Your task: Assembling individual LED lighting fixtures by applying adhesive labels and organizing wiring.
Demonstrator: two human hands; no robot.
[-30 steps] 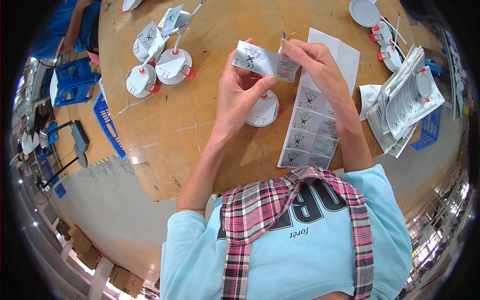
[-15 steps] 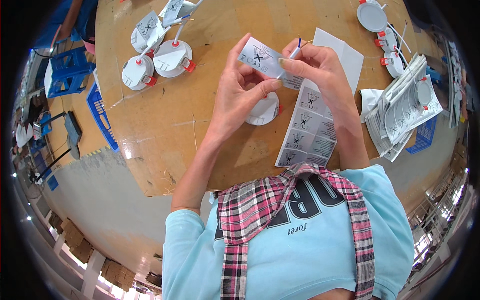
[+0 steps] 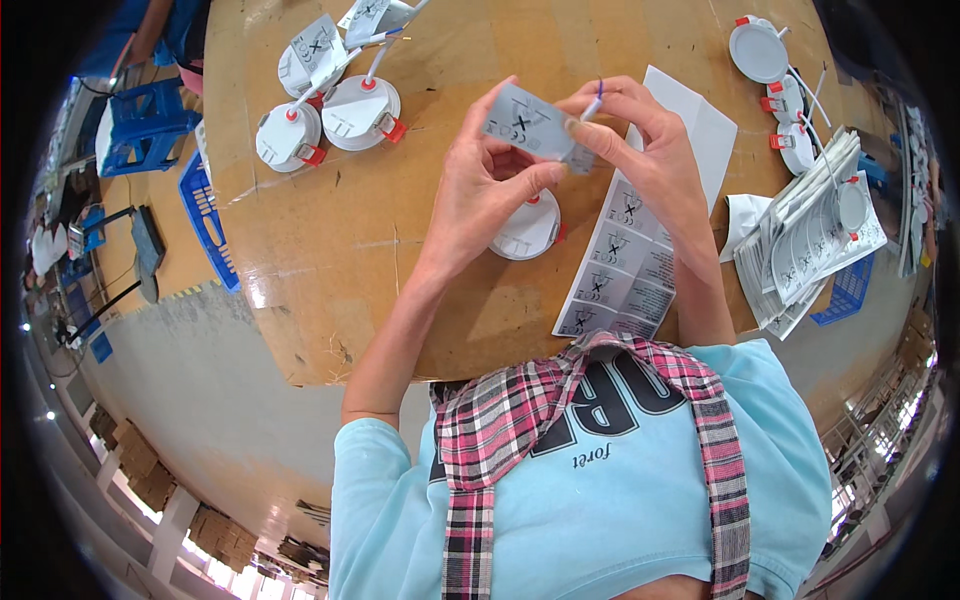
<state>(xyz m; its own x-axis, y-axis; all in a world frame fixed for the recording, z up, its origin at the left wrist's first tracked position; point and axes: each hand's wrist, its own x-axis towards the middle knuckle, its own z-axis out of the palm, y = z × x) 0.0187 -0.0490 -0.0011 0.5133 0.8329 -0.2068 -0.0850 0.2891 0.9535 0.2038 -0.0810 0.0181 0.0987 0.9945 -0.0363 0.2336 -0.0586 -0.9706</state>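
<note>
Workshop, grey floor [image 3: 230,385], cardboard boxes [image 3: 145,465] lower left; brown table [image 3: 330,240] fills the middle. Head view, only one: left hand [image 3: 485,175] has thumb and fingers closed on the silver label [image 3: 525,122], gripping its left part, printed face up. Right hand [image 3: 645,135] pinches the label's right end together with the white cable [image 3: 592,108], cable tip sticking up past the fingers. Label bends at the right fingertips; can't tell if it's stuck to the cable.

Label is raised over the table, just beyond a round white lamp [image 3: 527,230] with a red clip, lying on the tabletop, partly hidden by the left hand. Label sheet [image 3: 620,270] lies right of that lamp, partly under the right forearm.

Upper left: group of lamps [image 3: 360,112], cables up, some with labels on. Upper right: more lamps [image 3: 758,52] in a row. Stack of label sheets [image 3: 760,265] at the right table edge, one small lamp [image 3: 852,205] on top. Blue basket [image 3: 845,290] below it. Blue stool [image 3: 150,130] far left, another person's arm [image 3: 150,35] above it.
</note>
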